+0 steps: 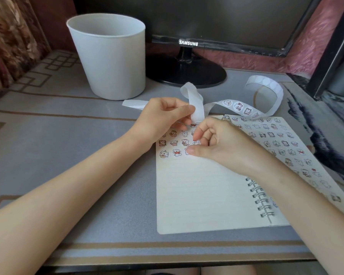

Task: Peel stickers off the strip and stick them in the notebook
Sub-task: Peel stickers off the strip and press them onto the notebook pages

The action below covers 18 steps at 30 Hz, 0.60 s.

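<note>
A spiral notebook (199, 195) lies open on the table, with rows of small cartoon stickers across the top of its left page and all over its right page (282, 143). A long white sticker strip (236, 106) loops behind the notebook, several round stickers still on it. My left hand (163, 114) pinches the strip's bare end above the left page. My right hand (213, 141) hovers over the sticker rows with fingers curled, the fingertips at the strip's lower edge, the thumb touching the page. Whether it pinches a sticker is hidden.
A white plastic bucket (109, 58) stands at the back left. A black monitor (207, 20) on a round stand (187, 72) sits behind the strip. The table's front edge (167, 261) runs below the notebook.
</note>
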Tool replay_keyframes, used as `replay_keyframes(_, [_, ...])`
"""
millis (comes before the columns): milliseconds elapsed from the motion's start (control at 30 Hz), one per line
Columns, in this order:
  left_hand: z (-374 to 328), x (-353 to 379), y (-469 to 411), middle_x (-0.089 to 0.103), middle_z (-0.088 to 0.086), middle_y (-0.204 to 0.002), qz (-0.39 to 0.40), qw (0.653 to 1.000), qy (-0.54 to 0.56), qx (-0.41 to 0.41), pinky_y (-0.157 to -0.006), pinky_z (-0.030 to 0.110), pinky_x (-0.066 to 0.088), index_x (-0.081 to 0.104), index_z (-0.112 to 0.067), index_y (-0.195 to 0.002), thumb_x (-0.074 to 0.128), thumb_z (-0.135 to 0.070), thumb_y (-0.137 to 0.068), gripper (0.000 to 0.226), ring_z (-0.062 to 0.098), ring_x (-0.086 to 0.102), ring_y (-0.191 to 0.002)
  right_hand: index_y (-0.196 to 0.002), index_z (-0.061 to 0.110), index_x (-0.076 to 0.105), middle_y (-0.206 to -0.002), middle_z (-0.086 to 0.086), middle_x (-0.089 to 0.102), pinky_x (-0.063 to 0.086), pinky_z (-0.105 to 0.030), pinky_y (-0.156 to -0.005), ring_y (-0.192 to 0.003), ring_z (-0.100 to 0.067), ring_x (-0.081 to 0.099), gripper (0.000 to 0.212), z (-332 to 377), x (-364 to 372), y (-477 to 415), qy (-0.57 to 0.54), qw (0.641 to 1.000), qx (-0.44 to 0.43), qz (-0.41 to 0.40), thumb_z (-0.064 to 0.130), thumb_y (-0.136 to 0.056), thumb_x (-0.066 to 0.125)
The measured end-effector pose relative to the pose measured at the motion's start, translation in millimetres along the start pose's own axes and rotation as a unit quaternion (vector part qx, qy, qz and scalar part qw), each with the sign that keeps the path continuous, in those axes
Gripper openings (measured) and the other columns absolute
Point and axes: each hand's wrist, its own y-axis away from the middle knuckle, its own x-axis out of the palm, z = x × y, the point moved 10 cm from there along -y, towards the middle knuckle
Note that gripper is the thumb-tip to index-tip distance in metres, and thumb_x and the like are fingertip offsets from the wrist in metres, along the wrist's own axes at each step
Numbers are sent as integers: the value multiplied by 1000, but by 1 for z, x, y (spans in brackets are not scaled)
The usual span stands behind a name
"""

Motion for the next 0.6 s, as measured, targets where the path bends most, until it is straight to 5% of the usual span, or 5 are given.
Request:
replay_keyframes(167, [-3,1,0,65,-2,-61,5,1000,4,13,-60,18,53,68,2,-89,64,-14,-89,17,8,62,-61,-81,22,60,-66,9,57,42,-25,-58,-53,-6,51,10,-2,-7,-1,-62,998,-4,-11,19,-83,69])
replay_keyframes(367, [-3,2,0,65,-3,-62,5,1000,14,11,-56,17,52,67,4,-93,63,-14,-89,19,6,62,-58,-85,18,64,-80,10,62,37,-10,-58,-60,0,54,6,19,-57,11,-45,965,-126,-226,17,-83,69])
replay_keyframes(600, [-6,4,1,65,-5,-61,12,1000,14,16,-52,17,49,67,-4,-85,63,-15,-89,12,5,63,-61,-90,23,66,-81,13,68,38,-11,-67,-73,-1,58,13,18,-56,9,-43,962,-146,-229,15,-82,71])
